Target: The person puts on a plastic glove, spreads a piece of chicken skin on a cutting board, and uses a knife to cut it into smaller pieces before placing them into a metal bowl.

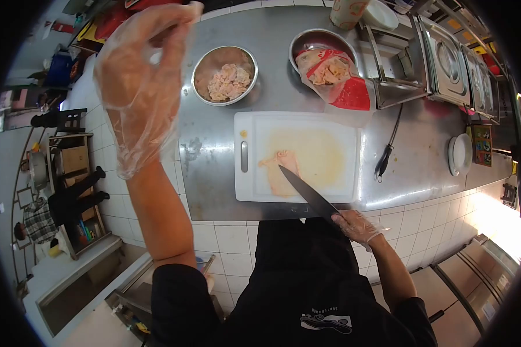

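Observation:
My left hand (142,81), in a clear plastic glove, is raised high at the upper left. Its thumb and fingers are curled together at the tips; what lies between them I cannot make out. My right hand (356,226), also gloved, grips a dark-bladed knife (309,194). The blade points up and left, its tip over a piece of pale raw meat (281,182) on a white cutting board (298,117). Behind the board, a steel bowl (201,94) holds cut pieces of meat (230,82).
A second steel bowl (297,43) holds a red and clear plastic bag (353,94) with more meat. A thin dark-handled tool (383,162) lies right of the board, near a white dish (460,154). Lidded steel pans (446,63) stand at upper right. Another person (40,220) is at far left.

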The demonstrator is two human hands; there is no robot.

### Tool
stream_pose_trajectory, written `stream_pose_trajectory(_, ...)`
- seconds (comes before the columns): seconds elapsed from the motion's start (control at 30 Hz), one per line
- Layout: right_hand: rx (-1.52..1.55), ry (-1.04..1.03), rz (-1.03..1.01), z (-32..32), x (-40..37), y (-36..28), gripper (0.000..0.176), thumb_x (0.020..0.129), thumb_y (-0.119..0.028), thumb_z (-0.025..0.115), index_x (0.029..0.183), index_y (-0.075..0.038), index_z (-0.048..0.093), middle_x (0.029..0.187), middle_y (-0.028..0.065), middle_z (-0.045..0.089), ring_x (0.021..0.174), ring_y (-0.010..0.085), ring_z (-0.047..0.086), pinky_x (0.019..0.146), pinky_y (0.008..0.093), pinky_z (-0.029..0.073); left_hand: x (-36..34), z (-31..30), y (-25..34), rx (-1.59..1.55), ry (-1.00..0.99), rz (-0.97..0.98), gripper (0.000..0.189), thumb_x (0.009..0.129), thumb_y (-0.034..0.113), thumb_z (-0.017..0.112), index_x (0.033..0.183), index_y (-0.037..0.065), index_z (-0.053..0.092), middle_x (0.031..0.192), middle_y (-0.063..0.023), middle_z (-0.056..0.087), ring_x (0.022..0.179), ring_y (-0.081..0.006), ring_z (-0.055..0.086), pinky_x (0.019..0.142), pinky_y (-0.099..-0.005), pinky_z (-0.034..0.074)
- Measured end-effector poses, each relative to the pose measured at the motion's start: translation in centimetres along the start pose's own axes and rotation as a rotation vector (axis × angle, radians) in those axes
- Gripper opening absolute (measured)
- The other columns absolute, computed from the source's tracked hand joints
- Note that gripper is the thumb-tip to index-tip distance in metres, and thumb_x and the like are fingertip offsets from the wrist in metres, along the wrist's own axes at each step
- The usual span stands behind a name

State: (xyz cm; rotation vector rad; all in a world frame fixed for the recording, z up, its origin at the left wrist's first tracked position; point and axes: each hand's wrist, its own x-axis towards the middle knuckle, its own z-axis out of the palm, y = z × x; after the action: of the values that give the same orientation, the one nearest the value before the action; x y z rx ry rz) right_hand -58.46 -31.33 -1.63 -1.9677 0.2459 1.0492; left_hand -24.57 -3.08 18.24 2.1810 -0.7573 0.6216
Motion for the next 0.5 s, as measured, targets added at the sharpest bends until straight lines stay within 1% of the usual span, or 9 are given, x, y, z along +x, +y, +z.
stream_pose_trajectory(0.03, -0.008, 0.015, -0.016, 0.1, 0.1, 0.2, 0.052, 0.111, -0.044, 0.046, 0.101, 0.004, 0.062, 0.083, 0.0272, 0.063, 0.086, 0.049, 0.061, 0.083, 0.0548, 0.045, -0.5, 0.5, -0.8, -0.056, 0.097, -0.021, 0.01, 0.096, 0.007, 0.074, 0.104, 0.005, 0.079, 0.1, -0.0096, 0.079, 0.084, -0.0203, 0.074, 0.081, -0.032, 0.058)
stream_pose_trajectory(0.07, -0.017, 0.03, -0.029, 0.2, 0.0, 0.5, 0.051, 0.111, -0.044, 0.046, 0.102, 0.003, 0.063, 0.084, 0.0271, 0.063, 0.087, 0.0492, 0.061, 0.083, 0.0551, 0.045, -1.9, 2.2, -2.7, 0.005, 0.098, -0.069, 0.011, 0.097, 0.007, 0.073, 0.105, 0.004, 0.079, 0.102, -0.0113, 0.08, 0.088, -0.0202, 0.075, 0.083, -0.0327, 0.059)
stream_pose_trajectory(0.1, -0.023, 0.046, -0.042, 0.4, -0.2, 0.6, 0.05, 0.111, -0.043, 0.047, 0.103, 0.003, 0.063, 0.084, 0.0271, 0.064, 0.088, 0.0494, 0.061, 0.083, 0.0554, 0.045, -3.5, 4.6, -4.4, 0.091, 0.059, -0.082, 0.013, 0.098, 0.012, 0.073, 0.105, 0.003, 0.079, 0.102, -0.0127, 0.079, 0.092, -0.0271, 0.076, 0.087, -0.0368, 0.059)
stream_pose_trajectory(0.13, -0.025, 0.044, -0.04, 0.3, -0.6, 0.5, 0.047, 0.111, -0.042, 0.047, 0.103, 0.002, 0.064, 0.085, 0.0271, 0.064, 0.088, 0.0494, 0.062, 0.083, 0.0559, 0.046, -5.9, 7.2, -6.2, -0.003, -0.172, -0.283, 0.019, 0.097, 0.014, 0.072, 0.113, 0.003, 0.076, 0.109, -0.0169, 0.077, 0.099, -0.035, 0.073, 0.094, -0.0433, 0.057)
stream_pose_trajectory(0.2, -0.034, 0.039, -0.036, -0.2, -1.6, -0.1, 0.043, 0.111, -0.039, 0.048, 0.104, 0.0, 0.065, 0.085, 0.0269, 0.066, 0.089, 0.0495, 0.063, 0.082, 0.0568, 0.048, -11.7, 10.3, -8.9, 0.477, -0.641, -0.191, 0.027, 0.095, 0.013, 0.071, 0.12, 0.004, 0.072, 0.117, -0.02, 0.073, 0.106, -0.0395, 0.07, 0.099, -0.0478, 0.054)
stream_pose_trajectory(0.3, -0.24, 0.424, -0.081, 0.0, -2.5, 1.1, 0.034, 0.111, -0.033, 0.049, 0.101, -0.003, 0.063, 0.083, 0.0248, 0.067, 0.08, 0.0464, 0.066, 0.077, 0.0564, 0.052, -13.3, 8.1, -5.9, 0.429, -0.302, -0.209, 0.032, 0.092, 0.011, 0.074, 0.124, 0.005, 0.071, 0.121, -0.0193, 0.072, 0.115, -0.0341, 0.068, 0.102, -0.0437, 0.053)
stream_pose_trajectory(0.4, -0.475, 0.63, 0.029, -0.9, -1.2, 2.0, 0.024, 0.108, -0.027, 0.053, 0.104, -0.005, 0.063, 0.079, 0.0207, 0.067, 0.069, 0.0425, 0.068, 0.072, 0.0542, 0.055, -14.7, 6.0, -3.0, 0.129, -0.413, -0.497, 0.041, 0.089, 0.01, 0.076, 0.129, 0.005, 0.067, 0.127, -0.0189, 0.07, 0.118, -0.038, 0.066, 0.105, -0.0461, 0.051)
stream_pose_trajectory(0.43, -0.476, 0.682, -0.056, -1.9, -0.7, 1.4, 0.021, 0.105, -0.024, 0.059, 0.115, -0.006, 0.063, 0.076, 0.0164, 0.067, 0.061, 0.0394, 0.066, 0.07, 0.0532, 0.055, -15.9, 6.5, -2.7, 0.077, -0.481, -0.479, 0.041, 0.089, 0.011, 0.077, 0.129, 0.005, 0.067, 0.127, -0.0185, 0.07, 0.118, -0.0382, 0.065, 0.106, -0.047, 0.05)
stream_pose_trajectory(0.5, -0.534, 0.77, -0.014, -2.3, 1.2, 1.7, 0.028, 0.104, -0.023, 0.062, 0.125, -0.006, 0.061, 0.084, 0.017, 0.068, 0.069, 0.0392, 0.069, 0.073, 0.053, 0.055, -18.8, 8.9, -2.1, -0.027, -0.6, -0.428, 0.042, 0.088, 0.012, 0.077, 0.129, 0.006, 0.067, 0.126, -0.0176, 0.07, 0.119, -0.0387, 0.064, 0.107, -0.0487, 0.049)
